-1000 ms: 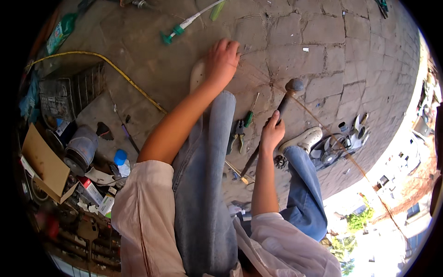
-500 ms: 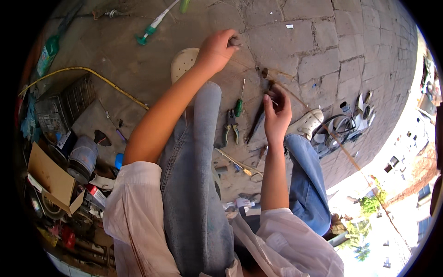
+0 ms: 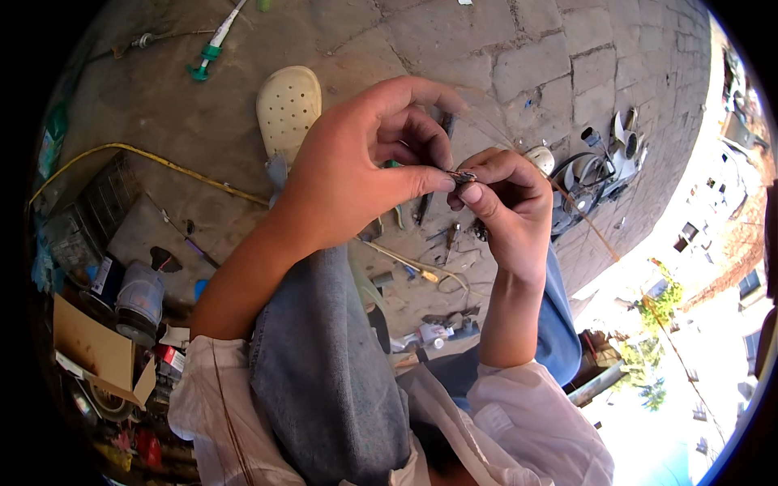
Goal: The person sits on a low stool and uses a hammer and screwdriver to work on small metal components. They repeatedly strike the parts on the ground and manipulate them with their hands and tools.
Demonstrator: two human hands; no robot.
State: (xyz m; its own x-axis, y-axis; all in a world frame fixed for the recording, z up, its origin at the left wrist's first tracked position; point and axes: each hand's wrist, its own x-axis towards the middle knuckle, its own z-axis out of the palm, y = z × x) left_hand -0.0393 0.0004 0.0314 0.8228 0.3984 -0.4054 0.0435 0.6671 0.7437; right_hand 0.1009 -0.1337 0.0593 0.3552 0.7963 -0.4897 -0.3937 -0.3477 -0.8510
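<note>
My left hand [image 3: 348, 154] and my right hand [image 3: 510, 202] meet in front of me, above the ground. Between their thumbs and fingertips is a small dark piece with copper-coloured strands [image 3: 462, 176]. Both hands pinch it; its exact kind is too small to tell. A thin, copper-coloured strand [image 3: 596, 231] runs off to the right, past my right hand. Behind my left hand, a bit of pliers' handle [image 3: 399, 215] shows on the ground, and most of the tool is hidden.
Cream clogs [image 3: 289, 109] are on my feet. A yellow hose [image 3: 162, 164] crosses the ground at left, near an open cardboard box [image 3: 93, 344] and a dark battery-like case [image 3: 89, 211]. Fan parts [image 3: 600, 166] lie at right. A green-tipped tube [image 3: 212, 50] lies at far left.
My left hand has come nearer and right; my right hand has moved slightly nearer. Apart before, they now meet at the small piece. My left arm now covers much of the pliers and screwdriver.
</note>
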